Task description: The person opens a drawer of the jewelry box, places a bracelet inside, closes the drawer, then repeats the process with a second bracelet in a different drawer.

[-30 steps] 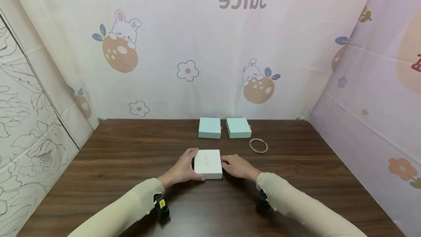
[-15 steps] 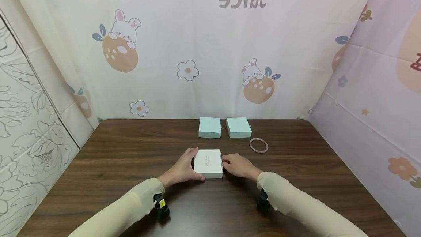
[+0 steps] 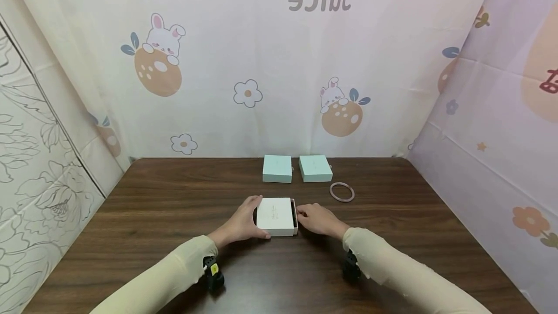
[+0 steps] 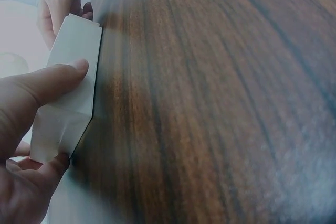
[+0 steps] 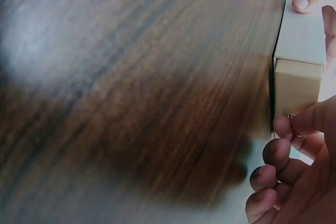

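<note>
A white drawer-style gift box (image 3: 274, 214) with faint lettering on its lid lies flat on the table. From its left side my left hand (image 3: 241, 222) grips the outer sleeve, thumb on the near face and a finger at the far edge. At the box's right end, a cream inner drawer (image 5: 297, 93) sticks out a little, and a dark gap shows behind its end wall in the head view. My right hand (image 3: 320, 220) pinches something tiny at the drawer's end, seemingly a small pull, between thumb and index finger. Its other fingers are curled below.
Two pale teal boxes (image 3: 277, 167) stand side by side behind the white box. To their right front lies a pinkish ring-shaped bangle (image 3: 343, 200). The dark wooden table (image 3: 174, 193) meets a printed cloth backdrop (image 3: 209, 62) at its back edge.
The inner drawer has slid slightly out of the sleeve to the right, and my right hand has moved right with it. My left hand holds the sleeve in the same place.
</note>
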Demonstrator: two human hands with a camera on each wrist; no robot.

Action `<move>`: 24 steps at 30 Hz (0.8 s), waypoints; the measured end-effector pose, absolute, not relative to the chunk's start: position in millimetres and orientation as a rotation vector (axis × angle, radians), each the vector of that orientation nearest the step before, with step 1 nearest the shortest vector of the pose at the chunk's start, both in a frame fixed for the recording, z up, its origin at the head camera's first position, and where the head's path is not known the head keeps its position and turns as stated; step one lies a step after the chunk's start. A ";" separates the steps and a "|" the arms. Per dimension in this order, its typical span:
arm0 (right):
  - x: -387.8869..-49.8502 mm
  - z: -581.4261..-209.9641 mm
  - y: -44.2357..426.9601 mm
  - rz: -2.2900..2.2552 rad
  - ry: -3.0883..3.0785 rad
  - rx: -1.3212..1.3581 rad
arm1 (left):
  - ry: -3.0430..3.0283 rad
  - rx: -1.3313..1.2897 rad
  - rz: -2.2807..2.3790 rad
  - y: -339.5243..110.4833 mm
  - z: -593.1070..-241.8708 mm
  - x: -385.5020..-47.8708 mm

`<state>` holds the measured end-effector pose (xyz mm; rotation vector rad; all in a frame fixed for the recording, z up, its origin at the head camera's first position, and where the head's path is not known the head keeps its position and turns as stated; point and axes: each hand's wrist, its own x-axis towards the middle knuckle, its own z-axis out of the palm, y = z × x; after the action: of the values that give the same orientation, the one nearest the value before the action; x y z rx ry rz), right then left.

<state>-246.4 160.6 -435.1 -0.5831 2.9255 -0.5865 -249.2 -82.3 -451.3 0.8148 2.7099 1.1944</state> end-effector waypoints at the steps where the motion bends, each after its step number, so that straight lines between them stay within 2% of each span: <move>1: -246.2 -435.0 161.0 -0.585 2.925 -0.581 | 2.708 0.816 1.196 -82.4 -451.6 -249.1; 24: -244.0 -433.9 173.8 -0.591 2.910 -0.563 | 2.714 0.804 1.189 -83.0 -452.3 -249.9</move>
<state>-244.0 173.8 -433.9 -0.5629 2.9096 -0.5913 -249.9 -83.0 -452.3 0.8044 2.7141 1.1887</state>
